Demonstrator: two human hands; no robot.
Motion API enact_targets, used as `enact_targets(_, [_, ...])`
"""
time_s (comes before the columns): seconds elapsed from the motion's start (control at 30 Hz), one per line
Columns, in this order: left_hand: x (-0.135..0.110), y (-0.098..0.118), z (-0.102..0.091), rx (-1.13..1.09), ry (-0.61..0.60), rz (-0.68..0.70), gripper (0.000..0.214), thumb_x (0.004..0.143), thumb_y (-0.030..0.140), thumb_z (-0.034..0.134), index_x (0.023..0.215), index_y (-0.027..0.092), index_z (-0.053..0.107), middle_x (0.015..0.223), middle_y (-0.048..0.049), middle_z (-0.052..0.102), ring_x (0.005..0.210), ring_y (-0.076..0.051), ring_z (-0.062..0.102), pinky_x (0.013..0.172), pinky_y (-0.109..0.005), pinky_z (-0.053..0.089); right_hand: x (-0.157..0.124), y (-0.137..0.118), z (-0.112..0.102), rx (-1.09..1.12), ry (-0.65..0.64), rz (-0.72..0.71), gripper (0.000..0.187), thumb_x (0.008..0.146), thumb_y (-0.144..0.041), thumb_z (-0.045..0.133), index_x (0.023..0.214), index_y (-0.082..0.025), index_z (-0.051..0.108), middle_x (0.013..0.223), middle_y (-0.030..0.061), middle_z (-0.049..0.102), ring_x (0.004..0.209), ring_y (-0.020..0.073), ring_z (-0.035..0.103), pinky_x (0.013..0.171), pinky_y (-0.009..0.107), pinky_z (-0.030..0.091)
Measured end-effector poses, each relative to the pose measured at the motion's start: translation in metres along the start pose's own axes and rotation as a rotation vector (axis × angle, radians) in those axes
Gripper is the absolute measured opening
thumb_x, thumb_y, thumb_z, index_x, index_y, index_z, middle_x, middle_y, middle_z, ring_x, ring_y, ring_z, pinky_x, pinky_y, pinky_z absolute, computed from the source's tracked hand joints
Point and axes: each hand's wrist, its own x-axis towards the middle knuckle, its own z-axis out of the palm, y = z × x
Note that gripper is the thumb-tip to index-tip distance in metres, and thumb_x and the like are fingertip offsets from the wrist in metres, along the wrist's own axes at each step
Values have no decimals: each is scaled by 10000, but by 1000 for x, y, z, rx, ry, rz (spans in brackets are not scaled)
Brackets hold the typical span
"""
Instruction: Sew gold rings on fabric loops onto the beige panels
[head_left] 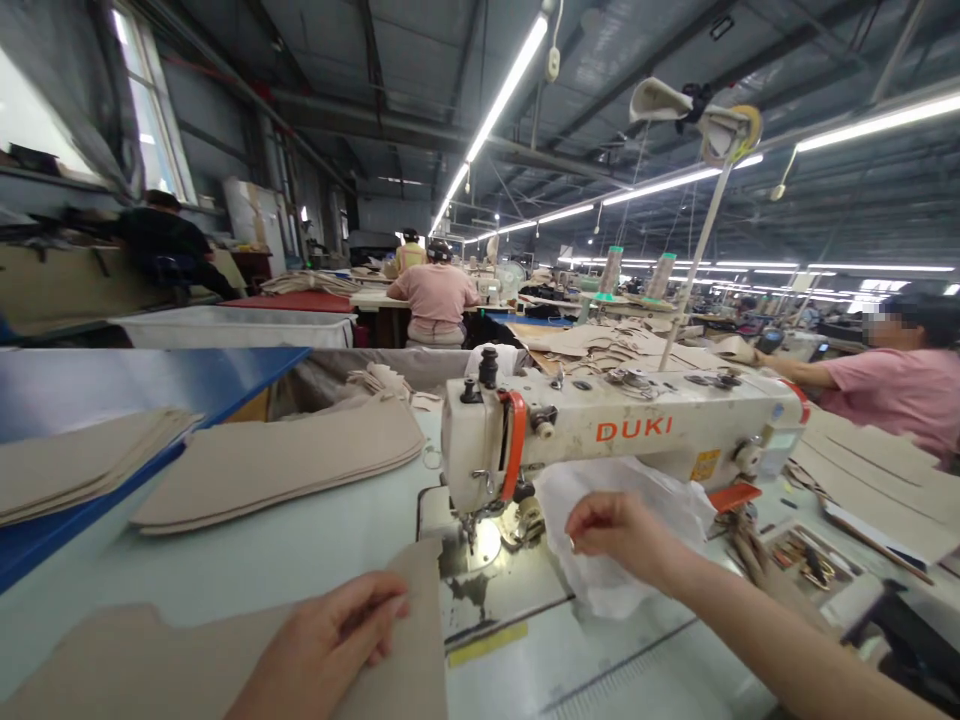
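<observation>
My left hand [330, 630] lies on a beige fabric piece [420, 640] at the near left of the sewing table, its fingers bent together against the cloth. The right edge of that piece reaches the metal plate left of the needle. In front of the sewing machine [630, 425], my right hand [619, 535] is raised with its fingers closed in a pinch; anything in them is too small to make out. Behind that hand, a crumpled white sheet [600, 590] hangs under the machine arm. A lamp lights the needle area [480, 540].
Stacked beige pieces [292, 460] lie at left, more on a blue surface [247, 385]. A tray of small metal parts [814, 565] stands right, near further cut pieces [885, 480]. A co-worker in pink [892, 385] reaches in from the right. Thread cones [611, 272] stand behind.
</observation>
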Motion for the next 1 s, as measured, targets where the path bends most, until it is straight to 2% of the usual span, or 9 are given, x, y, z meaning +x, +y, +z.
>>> enact_targets(0.07, [-3, 1, 4, 11, -30, 33, 316, 736, 463, 532, 828, 210, 697, 555, 23, 616, 589, -190, 611, 607, -254, 466, -16, -10, 15, 183, -92, 20, 156, 781, -330, 663, 735, -182, 683, 684, 21, 694, 636, 154, 639, 614, 259, 463])
enact_targets(0.2, [-10, 5, 11, -95, -85, 58, 237, 752, 374, 546, 796, 187, 685, 590, 18, 620, 568, -163, 584, 587, -242, 459, -31, -36, 50, 924, -292, 203, 259, 639, -331, 823, 714, -154, 649, 690, 17, 683, 666, 126, 643, 668, 240, 481])
enact_targets(0.27, [-13, 6, 13, -186, -106, 47, 214, 741, 351, 556, 775, 171, 669, 628, 4, 635, 540, -151, 568, 557, -243, 459, -29, -47, 66, 1118, -319, 245, 297, 578, -283, 872, 710, -155, 639, 684, -3, 670, 664, 112, 644, 669, 221, 485])
enact_targets(0.33, [-16, 6, 12, -252, -122, 46, 198, 737, 336, 567, 760, 163, 658, 652, -6, 643, 519, -141, 554, 533, -241, 457, -24, -55, 79, 1220, -337, 255, 296, 569, -253, 881, 714, -157, 640, 693, -10, 667, 671, 108, 651, 662, 209, 491])
enact_targets(0.53, [-19, 8, 6, -289, -75, 75, 159, 740, 310, 585, 703, 175, 660, 587, 18, 601, 515, -134, 533, 531, -229, 439, -12, -59, 97, 1265, -407, 328, 235, 594, -213, 862, 739, -127, 699, 700, 35, 692, 672, 118, 660, 706, 231, 509])
enact_targets(0.73, [-17, 6, 8, -295, -63, 87, 155, 764, 301, 585, 745, 180, 681, 573, 21, 594, 528, -139, 540, 542, -228, 441, -9, -59, 102, 1237, -417, 383, 346, 499, -158, 895, 800, -128, 726, 749, 35, 707, 681, 126, 666, 750, 266, 508])
enact_targets(0.9, [-15, 6, 8, -327, -60, 83, 143, 746, 291, 596, 736, 172, 674, 570, 22, 586, 512, -132, 527, 530, -229, 444, -8, -57, 109, 1186, -357, 378, 369, 495, -277, 914, 771, -130, 717, 708, 29, 692, 638, 129, 653, 743, 298, 512])
enact_targets(1.0, [-14, 5, 7, -335, -63, 73, 148, 747, 300, 592, 742, 172, 667, 552, 28, 578, 509, -132, 530, 531, -229, 444, -8, -54, 113, 1135, -354, 312, 379, 536, -355, 896, 785, -133, 716, 719, 27, 687, 610, 115, 639, 708, 281, 509])
